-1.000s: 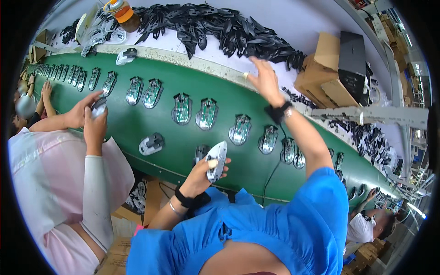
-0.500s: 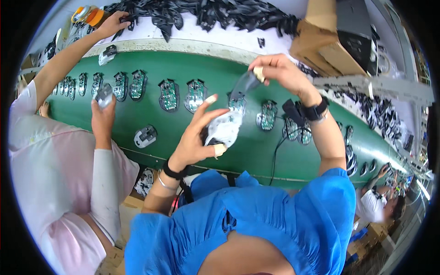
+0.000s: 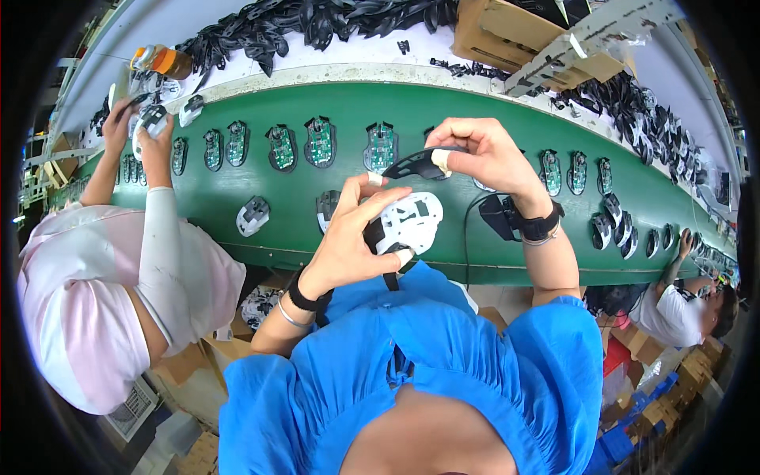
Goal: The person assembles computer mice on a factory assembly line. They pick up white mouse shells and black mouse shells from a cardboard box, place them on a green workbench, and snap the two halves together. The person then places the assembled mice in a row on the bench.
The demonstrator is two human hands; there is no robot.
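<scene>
My left hand [image 3: 344, 241] grips a white computer mouse shell [image 3: 416, 222] with cut-out slots on its face, thumb and fingers round its left side. Pinched in my right hand [image 3: 491, 158] is a thin, curved black mouse cover [image 3: 418, 164], held just above the white shell and tilted. Finger cots cover some fingertips on both hands. Whether the cover touches the shell I cannot tell. Behind them, mouse bases with green circuit boards [image 3: 381, 146] stand in a row on the green belt [image 3: 332, 103]. A partly assembled mouse [image 3: 253, 216] lies left of my left hand.
At left, a co-worker [image 3: 150, 277] holds a white and grey mouse [image 3: 152, 120]. Black shell parts [image 3: 317, 24] are heaped on the far ledge beside a cardboard box [image 3: 499, 36]. A black device with a cable [image 3: 497, 215] is by my right wrist. Several dark mice [image 3: 613, 226] stand at right.
The view has shifted. My left hand has turned the white shell so its slotted face shows; the black cover in my right hand now lies flatter. The co-worker's far hand has left the black parts.
</scene>
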